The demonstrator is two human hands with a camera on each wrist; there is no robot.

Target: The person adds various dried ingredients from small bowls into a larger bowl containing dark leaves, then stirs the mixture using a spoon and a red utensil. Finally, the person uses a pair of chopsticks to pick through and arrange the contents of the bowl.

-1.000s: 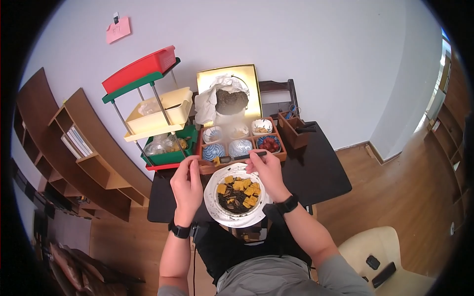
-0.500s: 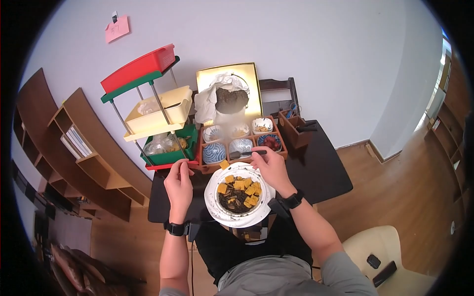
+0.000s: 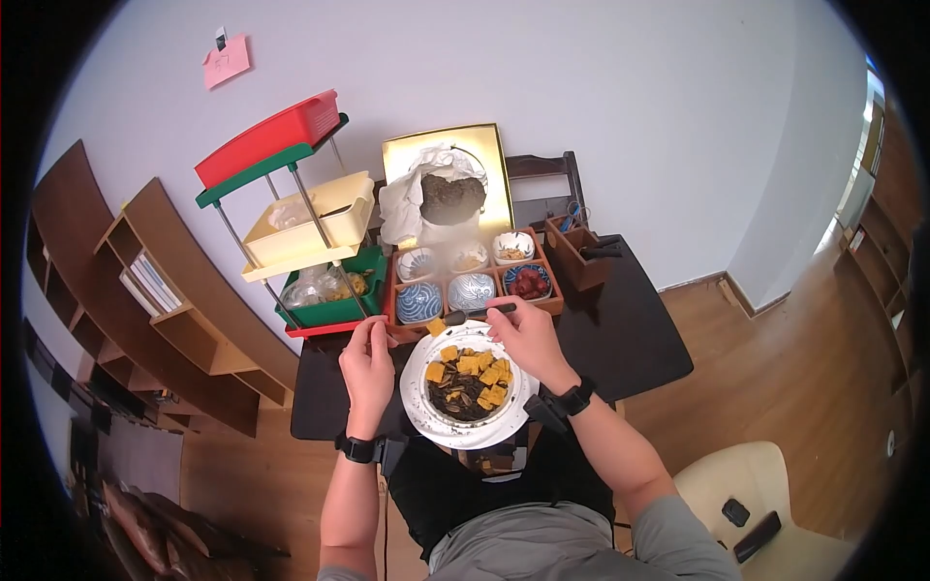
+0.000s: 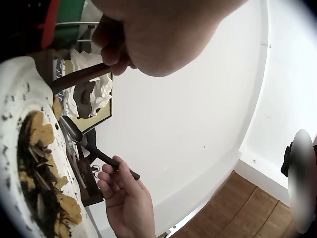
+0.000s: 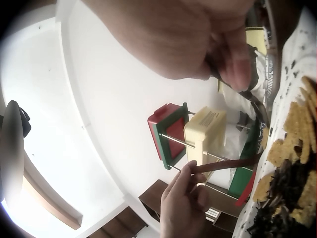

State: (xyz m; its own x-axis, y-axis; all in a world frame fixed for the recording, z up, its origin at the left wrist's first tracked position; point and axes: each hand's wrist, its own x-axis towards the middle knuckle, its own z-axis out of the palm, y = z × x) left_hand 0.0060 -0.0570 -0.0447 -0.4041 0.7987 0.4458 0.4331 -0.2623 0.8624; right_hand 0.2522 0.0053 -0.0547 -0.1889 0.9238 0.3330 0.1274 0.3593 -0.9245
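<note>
My left hand (image 3: 367,373) grips a flat reddish-brown wooden stick (image 4: 81,78) that slants toward the plate's far rim. In my right hand (image 3: 531,341) is a small dark spoon (image 4: 72,130), pinched by its black handle with the scoop pointing left. Between the two tool ends, a yellow-orange piece (image 3: 436,327) sits by the far rim of a white plate (image 3: 414,407). The plate's round hollow holds dark shredded leaves (image 3: 448,397), with several yellow-orange squares (image 3: 472,363) on top. Dark crumbs dot the white rim.
Just behind the plate stands a divided wooden tray (image 3: 554,281) of small bowls. A gold box (image 3: 499,165) with a dark lump in white paper is farther back. Left is a tiered rack (image 3: 303,194); a wooden holder (image 3: 573,257) stands right.
The yellow-orange piece was at the tools' ends a second ago, then at the far rim. My left hand drew back and has returned right; the spoon pulled away, then swung back toward the piece.
</note>
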